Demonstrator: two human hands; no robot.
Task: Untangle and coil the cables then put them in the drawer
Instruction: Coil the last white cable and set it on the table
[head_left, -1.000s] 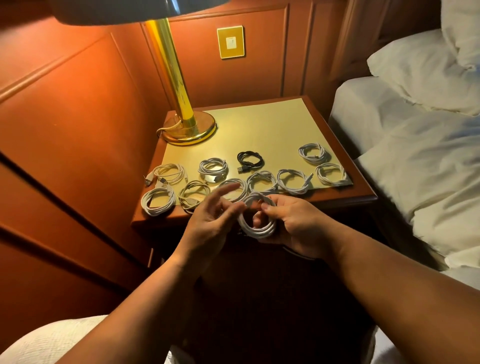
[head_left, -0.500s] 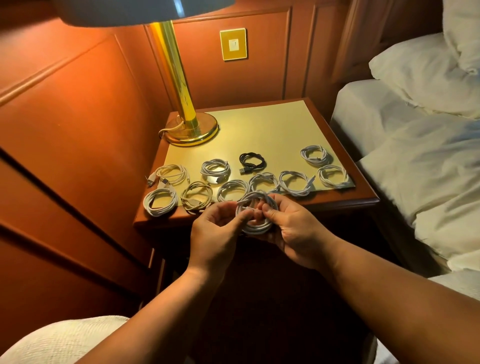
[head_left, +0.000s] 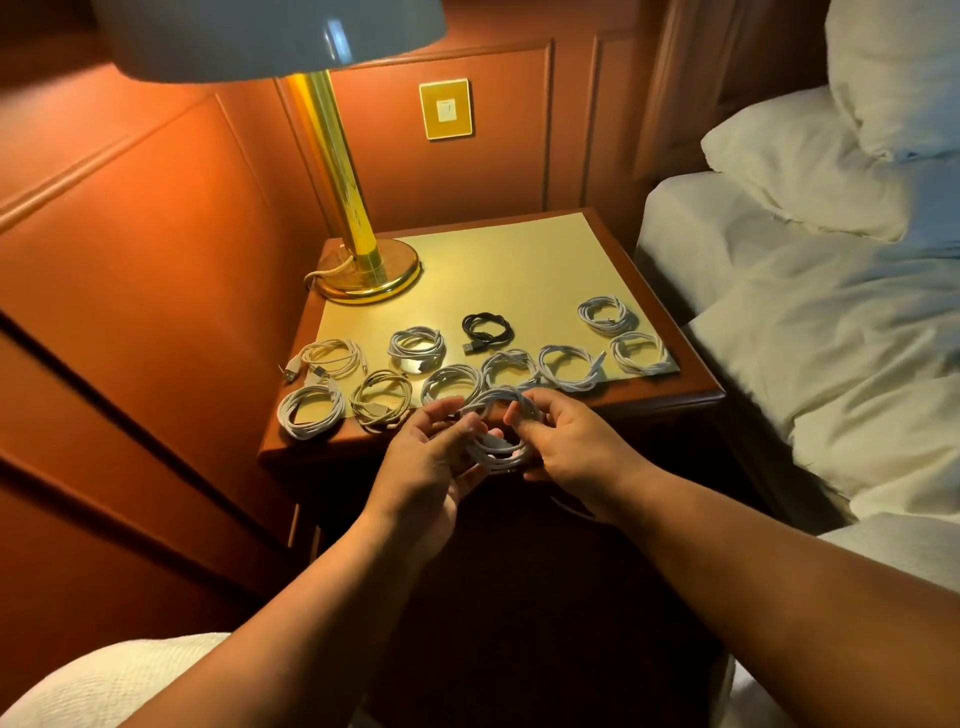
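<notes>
Both hands hold one coiled white cable (head_left: 496, 431) in the air just in front of the nightstand's front edge. My left hand (head_left: 431, 457) grips its left side with curled fingers, and my right hand (head_left: 566, 452) pinches its right side. Several coiled white cables lie in two rows along the front of the nightstand (head_left: 670, 400), among them one at the front left (head_left: 310, 410) and one at the far right (head_left: 639, 353). A coiled black cable (head_left: 485, 330) lies behind them. The drawer front below the top is dark and hard to make out.
A brass lamp (head_left: 366, 270) stands at the nightstand's back left, its shade overhead. A yellow mat (head_left: 519, 265) covers the top. Wood-panelled walls close the left and back. A bed with white pillows and duvet (head_left: 831, 338) lies to the right.
My left hand came in from an open pose and took hold of the coil's left side. Both hands lifted the coil slightly toward the nightstand edge.
</notes>
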